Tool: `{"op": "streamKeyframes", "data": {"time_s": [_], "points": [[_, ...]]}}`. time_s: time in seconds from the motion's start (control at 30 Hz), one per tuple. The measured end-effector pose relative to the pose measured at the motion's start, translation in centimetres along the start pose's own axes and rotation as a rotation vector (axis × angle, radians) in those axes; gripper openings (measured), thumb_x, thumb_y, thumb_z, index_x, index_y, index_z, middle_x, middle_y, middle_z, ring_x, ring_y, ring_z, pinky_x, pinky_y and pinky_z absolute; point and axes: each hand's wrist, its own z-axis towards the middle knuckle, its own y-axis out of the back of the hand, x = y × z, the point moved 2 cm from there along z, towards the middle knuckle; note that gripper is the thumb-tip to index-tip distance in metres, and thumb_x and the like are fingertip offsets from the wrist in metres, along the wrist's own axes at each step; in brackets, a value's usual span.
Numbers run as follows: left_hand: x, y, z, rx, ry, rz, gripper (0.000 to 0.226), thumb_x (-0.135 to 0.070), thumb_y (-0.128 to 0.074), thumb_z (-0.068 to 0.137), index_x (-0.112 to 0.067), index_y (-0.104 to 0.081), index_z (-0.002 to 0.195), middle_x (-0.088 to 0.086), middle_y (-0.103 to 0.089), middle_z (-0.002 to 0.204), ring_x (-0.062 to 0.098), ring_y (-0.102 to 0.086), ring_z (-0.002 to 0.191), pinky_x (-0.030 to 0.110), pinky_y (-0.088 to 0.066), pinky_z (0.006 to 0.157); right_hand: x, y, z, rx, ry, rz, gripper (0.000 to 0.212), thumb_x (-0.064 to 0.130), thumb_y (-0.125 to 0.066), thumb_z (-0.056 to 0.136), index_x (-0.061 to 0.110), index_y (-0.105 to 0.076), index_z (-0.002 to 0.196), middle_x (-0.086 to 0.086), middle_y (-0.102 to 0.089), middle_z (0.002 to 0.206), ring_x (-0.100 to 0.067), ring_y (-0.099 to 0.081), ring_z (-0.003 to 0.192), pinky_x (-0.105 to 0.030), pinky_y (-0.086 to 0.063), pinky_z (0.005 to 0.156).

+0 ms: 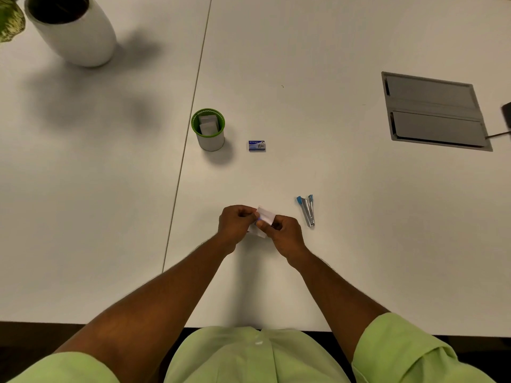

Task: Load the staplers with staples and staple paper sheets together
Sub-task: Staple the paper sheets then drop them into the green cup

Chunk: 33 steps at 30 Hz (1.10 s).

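Both my hands hold small white paper sheets (266, 214) just above the table, near its front middle. My left hand (235, 224) pinches their left end, my right hand (282, 234) pinches the right side, and something small and blue shows between the fingertips. A small metal stapler (307, 210) with blue ends lies hinged open on the table just right of my right hand, untouched. A blue staple box (257, 145) lies farther back at the centre. To its left, a green-rimmed cup (208, 129) stands with more white paper slips inside.
A white plant pot (74, 31) stands at the far left corner. A grey cable hatch (434, 111) is set into the table at the right, with a dark object at the frame edge beside it. A seam (190, 106) runs between two white tabletops.
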Motion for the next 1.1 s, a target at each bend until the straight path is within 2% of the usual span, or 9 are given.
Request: {"op": "streamKeyframes", "data": {"time_s": [0.13,0.2,0.43,0.5,0.6,0.7,0.8,0.93,1.1], "points": [[0.1,0.0,0.1,-0.059,0.003,0.029,0.012,-0.016,-0.073,0.09,-0.009,-0.076,0.099,0.008,-0.075,0.102,0.026,-0.069,0.096,0.041,-0.059,0.087,0.1,-0.1,-0.6,0.085,-0.047,0.107,0.03,0.047,-0.075,0.084,0.019,-0.076,0.096,0.004,-0.07,0.078,-0.009,-0.06,0.069,-0.021,-0.048,0.063],[0.1,0.0,0.1,-0.089,0.017,0.017,0.015,-0.016,-0.071,0.092,-0.006,-0.074,0.103,0.01,-0.074,0.106,0.029,-0.068,0.101,0.046,-0.058,0.091,-0.2,0.0,-0.8,0.077,-0.087,0.133,0.026,0.05,-0.071,0.086,0.024,-0.075,0.089,0.005,-0.069,0.074,-0.007,-0.059,0.068,-0.019,-0.045,0.062],[0.3,-0.3,-0.1,-0.123,0.103,-0.057,0.009,-0.014,-0.065,0.095,-0.01,-0.064,0.102,0.013,-0.063,0.116,0.032,-0.063,0.105,0.048,-0.062,0.078,-1.7,0.8,-1.1,-0.066,-0.241,0.246,0.038,0.052,-0.06,0.093,0.017,-0.074,0.096,0.003,-0.075,0.088,-0.007,-0.06,0.068,-0.024,-0.046,0.059],[0.4,-0.2,-0.2,-0.109,0.111,-0.073,0.01,-0.012,-0.068,0.093,-0.011,-0.063,0.101,0.013,-0.064,0.115,0.032,-0.064,0.104,0.044,-0.063,0.074,-2.0,1.1,-1.1,-0.092,-0.257,0.258,0.033,0.049,-0.061,0.094,0.018,-0.073,0.097,0.003,-0.075,0.088,-0.007,-0.059,0.067,-0.023,-0.046,0.057],[0.6,-0.1,-0.3,-0.084,0.094,-0.09,0.02,-0.005,-0.072,0.088,-0.009,-0.063,0.105,0.016,-0.065,0.112,0.033,-0.066,0.103,0.038,-0.062,0.067,-2.1,1.3,-0.7,-0.113,-0.26,0.287,0.013,0.032,-0.064,0.095,0.023,-0.071,0.09,0.0,-0.074,0.09,-0.008,-0.06,0.071,-0.024,-0.045,0.056],[0.5,0.0,-0.2,-0.085,0.076,-0.058,0.024,-0.001,-0.074,0.085,-0.009,-0.063,0.106,0.015,-0.066,0.11,0.032,-0.066,0.101,0.036,-0.061,0.067,-2.4,1.3,-0.1,-0.147,-0.258,0.274,0.009,0.02,-0.064,0.092,0.02,-0.072,0.089,-0.002,-0.07,0.086,-0.01,-0.061,0.071,-0.025,-0.047,0.058],[0.5,0.0,0.0,-0.088,0.08,-0.059,0.025,-0.001,-0.074,0.085,-0.007,-0.065,0.107,0.016,-0.068,0.111,0.032,-0.067,0.101,0.042,-0.063,0.074,-2.5,1.4,0.8,-0.203,-0.164,0.096,0.014,0.02,-0.063,0.093,0.008,-0.07,0.095,0.0,-0.064,0.077,-0.016,-0.055,0.069,-0.029,-0.047,0.066],[0.7,0.3,0.3,-0.099,0.075,-0.028,0.02,-0.005,-0.076,0.085,-0.009,-0.069,0.102,0.014,-0.072,0.107,0.031,-0.069,0.098,0.045,-0.062,0.083,-1.6,1.9,1.4,-0.329,-0.036,-0.251,0.017,0.028,-0.068,0.091,0.021,-0.07,0.107,0.008,-0.07,0.087,-0.012,-0.063,0.081,-0.027,-0.051,0.078],[1.2,0.6,0.6,-0.131,0.082,-0.037,0.011,-0.008,-0.074,0.088,-0.01,-0.071,0.099,0.013,-0.072,0.105,0.032,-0.069,0.1,0.047,-0.06,0.087,-0.8,2.6,2.5,-0.404,0.029,-0.446,0.023,0.03,-0.077,0.084,0.019,-0.07,0.102,0.002,-0.073,0.093,-0.019,-0.066,0.086,-0.023,-0.042,0.073]]}}
